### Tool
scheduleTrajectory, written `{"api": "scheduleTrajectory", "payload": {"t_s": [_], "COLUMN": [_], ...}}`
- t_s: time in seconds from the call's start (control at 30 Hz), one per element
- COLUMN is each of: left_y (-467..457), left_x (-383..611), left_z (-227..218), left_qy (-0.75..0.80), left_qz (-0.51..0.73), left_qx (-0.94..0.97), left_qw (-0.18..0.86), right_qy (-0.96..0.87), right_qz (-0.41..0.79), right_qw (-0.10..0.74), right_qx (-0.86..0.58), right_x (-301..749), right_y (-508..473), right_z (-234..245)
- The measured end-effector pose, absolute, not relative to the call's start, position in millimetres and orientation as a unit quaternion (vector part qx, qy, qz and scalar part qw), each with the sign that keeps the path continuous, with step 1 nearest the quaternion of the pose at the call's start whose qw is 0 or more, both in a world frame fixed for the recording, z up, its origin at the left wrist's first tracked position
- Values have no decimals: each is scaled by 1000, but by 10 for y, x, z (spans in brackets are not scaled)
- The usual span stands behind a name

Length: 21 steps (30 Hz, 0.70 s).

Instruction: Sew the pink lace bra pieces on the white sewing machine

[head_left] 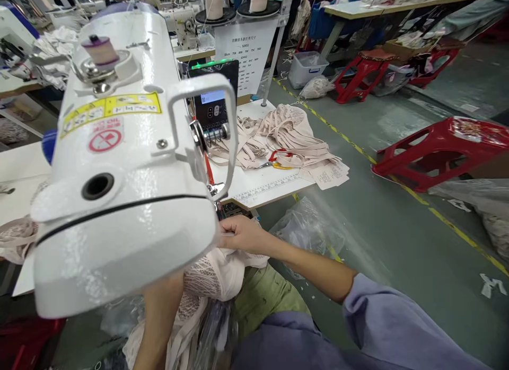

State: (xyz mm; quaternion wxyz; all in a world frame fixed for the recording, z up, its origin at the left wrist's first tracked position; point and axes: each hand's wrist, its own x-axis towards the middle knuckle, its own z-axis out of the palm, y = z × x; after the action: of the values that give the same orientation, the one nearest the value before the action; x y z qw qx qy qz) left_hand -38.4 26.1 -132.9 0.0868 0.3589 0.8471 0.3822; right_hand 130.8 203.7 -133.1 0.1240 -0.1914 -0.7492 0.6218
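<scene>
A white sewing machine (119,163) fills the left of the view and hides the needle area. My right hand (242,235) reaches under its head from the right, fingers pressed together on pale lace fabric (210,277) at the machine's near end. My left forearm (159,317) rises from below and its hand is hidden behind the machine head. The lace fabric hangs down into my lap.
A heap of beige straps and fabric (286,134) lies on the white table (270,187) with red-and-yellow scissors (278,159) and paper slips. A control panel (212,102) stands behind the machine. A clear plastic bag (310,229) and red stools (437,150) are on the floor at right.
</scene>
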Motion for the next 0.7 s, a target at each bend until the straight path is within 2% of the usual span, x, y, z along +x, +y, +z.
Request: {"api": "scheduleTrajectory", "payload": {"t_s": [0.13, 0.23, 0.33, 0.53, 0.7], "left_y": [17, -216, -343, -143, -130], "left_x": [-206, 98, 401, 583, 428], "left_z": [-1685, -2002, -2284, -2706, -2999], "left_qy": [816, 769, 758, 795, 803], "left_qz": [474, 532, 512, 401, 362], "left_qx": [318, 321, 366, 447, 464], "left_qw": [95, 148, 173, 87, 92], "right_qy": [-714, -703, -708, -719, -712], "right_qz": [654, 663, 656, 641, 647], "right_qw": [142, 143, 143, 144, 161], "right_qx": [-207, -215, -221, -229, -222], "right_x": [1399, 1467, 1537, 1670, 1751], "right_y": [2014, 1992, 1962, 1888, 1865], "right_z": [-1503, -1624, -1702, -1782, -1772]}}
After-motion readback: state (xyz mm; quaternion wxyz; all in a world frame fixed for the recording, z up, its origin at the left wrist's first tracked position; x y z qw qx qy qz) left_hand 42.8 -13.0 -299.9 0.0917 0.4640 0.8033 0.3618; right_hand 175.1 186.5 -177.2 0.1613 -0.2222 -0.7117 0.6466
